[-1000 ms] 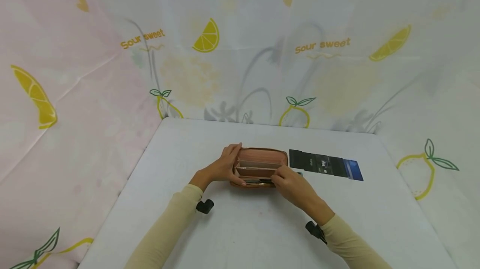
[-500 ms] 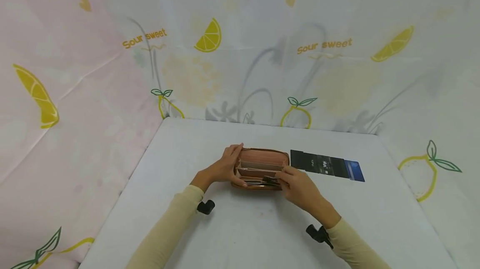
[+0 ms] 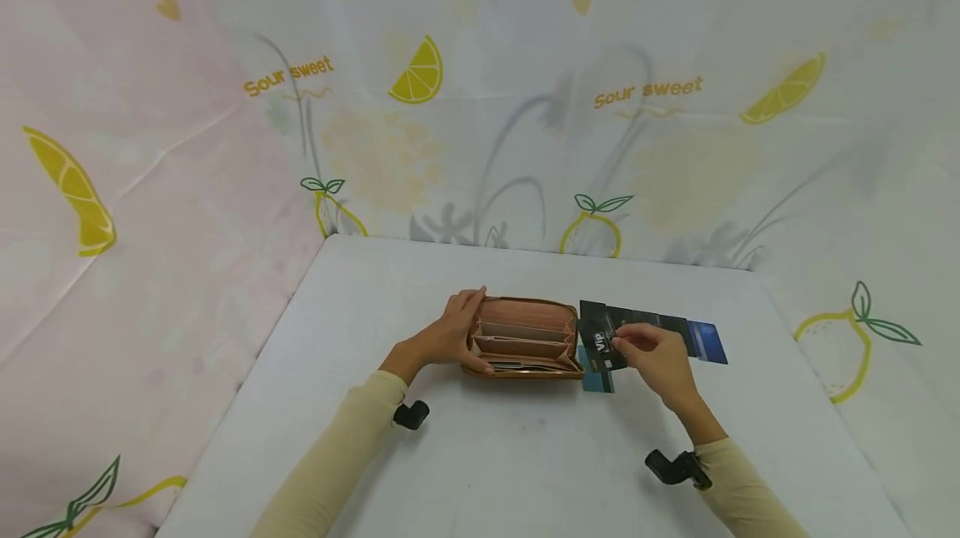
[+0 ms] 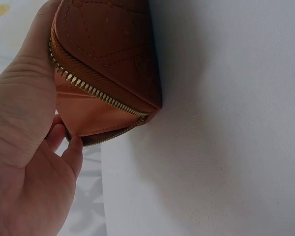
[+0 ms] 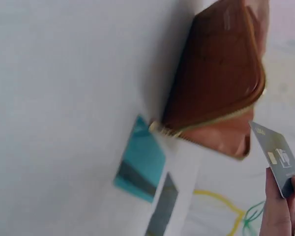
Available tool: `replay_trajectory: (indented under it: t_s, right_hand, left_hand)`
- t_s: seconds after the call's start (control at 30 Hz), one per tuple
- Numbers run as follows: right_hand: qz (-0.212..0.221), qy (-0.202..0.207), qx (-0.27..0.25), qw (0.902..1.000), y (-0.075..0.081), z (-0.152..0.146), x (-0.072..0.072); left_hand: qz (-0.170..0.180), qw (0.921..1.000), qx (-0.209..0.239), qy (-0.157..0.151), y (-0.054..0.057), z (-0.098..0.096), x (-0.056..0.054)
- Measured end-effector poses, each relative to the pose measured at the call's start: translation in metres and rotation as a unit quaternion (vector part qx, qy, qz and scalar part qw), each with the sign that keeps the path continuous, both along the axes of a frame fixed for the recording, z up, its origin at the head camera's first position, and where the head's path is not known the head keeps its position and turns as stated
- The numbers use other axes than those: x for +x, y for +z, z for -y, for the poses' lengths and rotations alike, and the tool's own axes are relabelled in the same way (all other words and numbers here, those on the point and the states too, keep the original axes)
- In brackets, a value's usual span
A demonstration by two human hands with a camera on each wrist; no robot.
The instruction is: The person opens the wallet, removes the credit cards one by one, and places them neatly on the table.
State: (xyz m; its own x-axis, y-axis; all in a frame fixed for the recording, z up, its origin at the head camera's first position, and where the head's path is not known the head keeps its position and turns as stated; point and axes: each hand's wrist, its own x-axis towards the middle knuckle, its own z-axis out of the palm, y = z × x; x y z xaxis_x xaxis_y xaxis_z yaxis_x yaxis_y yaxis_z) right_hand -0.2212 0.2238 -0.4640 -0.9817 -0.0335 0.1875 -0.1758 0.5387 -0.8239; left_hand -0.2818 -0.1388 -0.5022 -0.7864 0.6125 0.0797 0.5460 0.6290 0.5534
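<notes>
A brown zip-around wallet (image 3: 525, 313) lies unzipped on the white table, its pockets facing up and some cards tucked in the front one. My left hand (image 3: 442, 334) grips its left end, thumb at the front edge and fingers at the back. In the left wrist view the brass zip (image 4: 96, 92) runs past the thumb. My right hand (image 3: 660, 359) pinches a black VIP card (image 3: 598, 345) just right of the wallet. The right wrist view shows that card (image 5: 277, 155) held up between thumb and fingers. Below it a teal card (image 5: 140, 162) lies by the wallet's corner.
A row of overlapping dark cards (image 3: 675, 325), ending in a blue card (image 3: 707, 341), lies right of the wallet, partly behind my right hand. The white table (image 3: 480, 455) meets a lemon-print cloth (image 3: 480, 146) at the back and sides.
My right hand has drawn the black VIP card out of the wallet's front pocket and moved right with it, uncovering the teal card. The left hand still holds the wallet.
</notes>
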Motion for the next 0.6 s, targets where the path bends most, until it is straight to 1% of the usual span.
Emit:
replay_trajectory:
  t_s: [0.07,0.17,0.23,0.37,0.5,0.53,0.6]
  right_hand:
    - [0.032,-0.014,-0.001,0.9994,-0.005,-0.010,0.000]
    - [0.075,-0.025,0.013,0.9968,-0.011,-0.022,0.000]
    - [0.103,-0.026,0.019,0.9941,-0.016,-0.028,0.000]
    - [0.154,-0.026,0.013,0.9877,-0.027,-0.040,0.000]
    - [0.183,-0.042,0.002,0.9823,-0.038,-0.049,0.001]
    - [0.186,-0.046,0.006,0.9815,-0.040,-0.051,0.001]
    - [0.184,-0.051,0.032,0.9810,-0.042,-0.053,0.001]
  left_hand:
    - [0.000,1.0000,-0.001,-0.001,0.000,-0.001,0.000]
    - [-0.001,1.0000,-0.005,-0.002,-0.001,-0.001,-0.001]
    - [0.000,1.0000,-0.006,-0.001,-0.001,-0.001,-0.001]
    - [0.003,1.0000,-0.005,0.002,-0.001,0.000,-0.001]
    - [0.002,1.0000,-0.001,0.002,-0.001,0.000,-0.001]
    - [0.002,1.0000,-0.002,0.002,-0.001,0.000,-0.002]
    - [0.002,1.0000,-0.003,0.003,-0.001,0.000,-0.002]
